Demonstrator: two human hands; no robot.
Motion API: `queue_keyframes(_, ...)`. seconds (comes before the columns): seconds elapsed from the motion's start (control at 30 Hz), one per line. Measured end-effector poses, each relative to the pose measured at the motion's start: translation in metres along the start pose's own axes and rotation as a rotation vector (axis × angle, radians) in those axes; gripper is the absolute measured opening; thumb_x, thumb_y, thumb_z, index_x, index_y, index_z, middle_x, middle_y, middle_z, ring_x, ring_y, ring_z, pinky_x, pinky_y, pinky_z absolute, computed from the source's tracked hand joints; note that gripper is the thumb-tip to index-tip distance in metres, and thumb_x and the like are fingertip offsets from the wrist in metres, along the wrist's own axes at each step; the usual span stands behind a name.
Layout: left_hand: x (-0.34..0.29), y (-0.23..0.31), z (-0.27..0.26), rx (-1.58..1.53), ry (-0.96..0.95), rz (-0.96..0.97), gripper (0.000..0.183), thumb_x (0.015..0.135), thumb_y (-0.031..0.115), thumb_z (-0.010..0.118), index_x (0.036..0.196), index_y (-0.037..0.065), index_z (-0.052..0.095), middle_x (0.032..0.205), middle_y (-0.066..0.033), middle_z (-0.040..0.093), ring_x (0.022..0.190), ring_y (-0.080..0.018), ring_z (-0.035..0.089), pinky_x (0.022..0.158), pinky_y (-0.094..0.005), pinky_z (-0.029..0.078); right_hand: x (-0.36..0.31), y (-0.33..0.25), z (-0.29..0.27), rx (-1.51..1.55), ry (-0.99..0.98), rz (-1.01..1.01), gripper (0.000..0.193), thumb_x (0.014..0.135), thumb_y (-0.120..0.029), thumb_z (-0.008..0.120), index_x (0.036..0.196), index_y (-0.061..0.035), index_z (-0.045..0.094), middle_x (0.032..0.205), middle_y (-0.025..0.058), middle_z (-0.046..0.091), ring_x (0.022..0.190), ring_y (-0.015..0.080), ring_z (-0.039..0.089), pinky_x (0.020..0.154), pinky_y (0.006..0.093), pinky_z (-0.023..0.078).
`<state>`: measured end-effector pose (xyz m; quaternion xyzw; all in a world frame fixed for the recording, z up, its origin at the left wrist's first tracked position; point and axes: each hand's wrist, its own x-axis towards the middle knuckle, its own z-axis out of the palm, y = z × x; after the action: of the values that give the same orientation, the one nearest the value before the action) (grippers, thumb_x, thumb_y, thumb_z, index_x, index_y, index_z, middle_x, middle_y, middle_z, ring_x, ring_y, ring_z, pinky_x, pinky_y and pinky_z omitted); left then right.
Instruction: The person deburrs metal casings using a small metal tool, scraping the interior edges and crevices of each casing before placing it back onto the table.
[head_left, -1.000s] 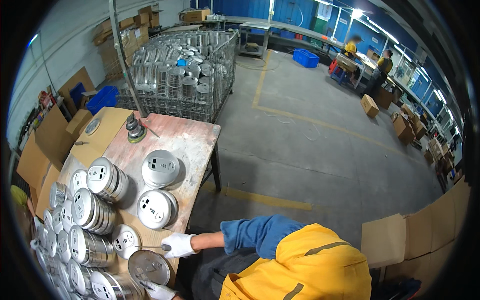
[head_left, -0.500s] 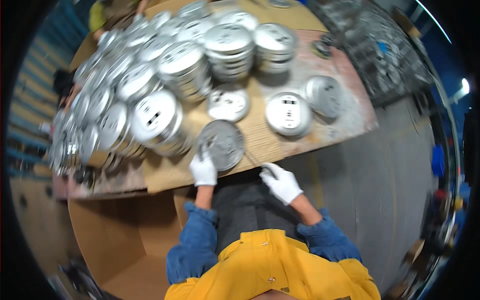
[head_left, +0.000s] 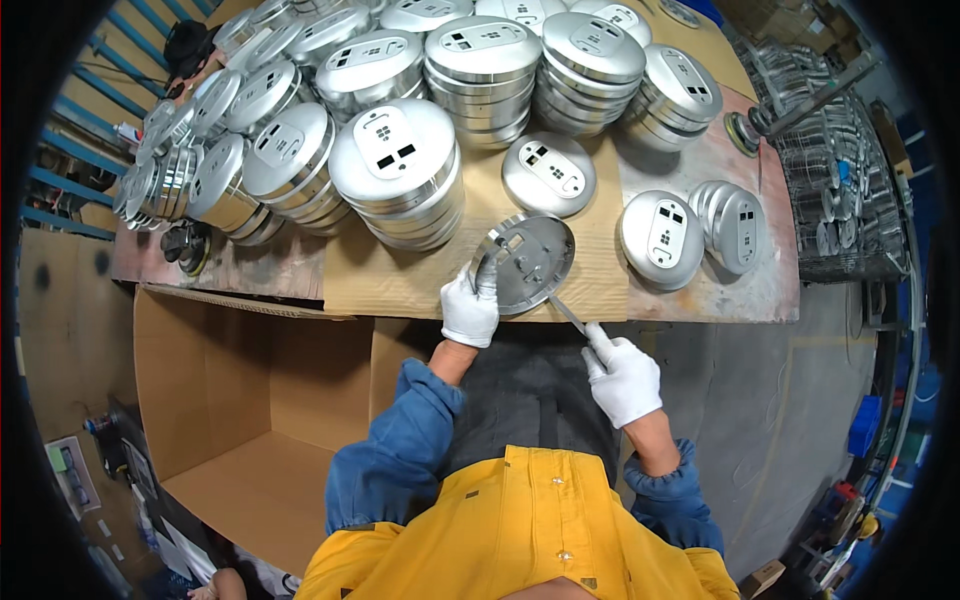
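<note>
My left hand [head_left: 471, 306], in a white glove, grips the left edge of a round metal cover [head_left: 535, 262]. The cover is tilted at the table's front edge, its grey hollow underside with small posts and cut-outs facing me. In my right hand [head_left: 624, 377], also gloved, is a thin flat metal file [head_left: 567, 313]. The file's far end meets the cover's lower rim; its near end is hidden in my fist. Just beyond lies a single silver cover [head_left: 549, 174], face up. To the right are another face-up cover [head_left: 661, 240] and a few leaning, overlapping covers [head_left: 740, 228].
Tall stacks of silver covers [head_left: 395, 160] fill the table's back and left. Cardboard [head_left: 590, 290] lies on the worn tabletop [head_left: 775, 295]. An open cardboard box [head_left: 250, 480] stands below on the left. A grinder-like tool [head_left: 742, 132] rests at the table's right; wrapped metal parts stand beyond.
The held cover has gone from nearly flat to more tilted, with both hands still at it. The whole view has shifted, so the table appears differently placed; a person at the far left has left view.
</note>
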<state>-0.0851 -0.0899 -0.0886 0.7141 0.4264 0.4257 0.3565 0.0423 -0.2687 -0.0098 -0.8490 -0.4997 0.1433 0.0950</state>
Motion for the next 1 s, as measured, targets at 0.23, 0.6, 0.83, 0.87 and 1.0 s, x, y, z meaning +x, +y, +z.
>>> queue_keyframes(0.23,-0.001,-0.007,0.001,-0.044,-0.025,-0.057,0.044,0.093,0.034,0.056,0.092,-0.009,0.061,0.060,-0.0227,0.056,0.055,-0.0400,0.057,0.052,-0.0415,0.044,0.004,-0.014,-0.022,-0.063,-0.090,-0.066,0.032,0.087,-0.026,0.057,0.118,-0.0180,0.057,0.076,0.0115,0.061,0.064,0.0339,0.061,0.059,0.0439,0.050)
queue_keyframes(0.6,-0.010,-0.011,0.000,-0.153,0.028,0.087,0.031,0.092,0.027,0.059,0.091,-0.004,0.060,0.061,-0.0196,0.058,0.057,-0.0403,0.058,0.052,-0.0403,0.044,0.015,-0.039,-0.032,-0.136,-0.199,-0.129,0.030,0.087,-0.026,0.055,0.114,-0.0142,0.058,0.073,0.0131,0.062,0.064,0.0330,0.063,0.058,0.0435,0.050)
queue_keyframes(0.83,-0.013,-0.012,-0.002,-0.144,0.021,0.110,0.025,0.091,0.025,0.060,0.090,0.000,0.060,0.058,-0.0171,0.055,0.052,-0.0374,0.055,0.049,-0.0403,0.042,0.023,-0.050,-0.034,-0.156,-0.261,-0.130,0.027,0.087,-0.025,0.054,0.109,-0.0101,0.059,0.072,0.0153,0.063,0.065,0.0336,0.063,0.059,0.0440,0.050)
queue_keyframes(0.87,-0.014,-0.012,-0.002,-0.140,0.028,0.122,0.025,0.091,0.025,0.060,0.090,0.000,0.060,0.057,-0.0161,0.054,0.051,-0.0365,0.055,0.048,-0.0400,0.041,0.024,-0.051,-0.034,-0.156,-0.263,-0.131,0.027,0.087,-0.025,0.054,0.109,-0.0101,0.059,0.072,0.0153,0.063,0.065,0.0336,0.063,0.059,0.0440,0.050)
queue_keyframes(1.0,-0.015,-0.011,-0.002,-0.150,0.017,0.109,0.023,0.090,0.023,0.061,0.090,0.000,0.060,0.054,-0.0140,0.052,0.049,-0.0349,0.053,0.047,-0.0396,0.040,0.029,-0.051,-0.037,-0.160,-0.261,-0.180,0.026,0.087,-0.023,0.053,0.106,-0.0070,0.060,0.072,0.0155,0.063,0.065,0.0332,0.063,0.059,0.0437,0.050)
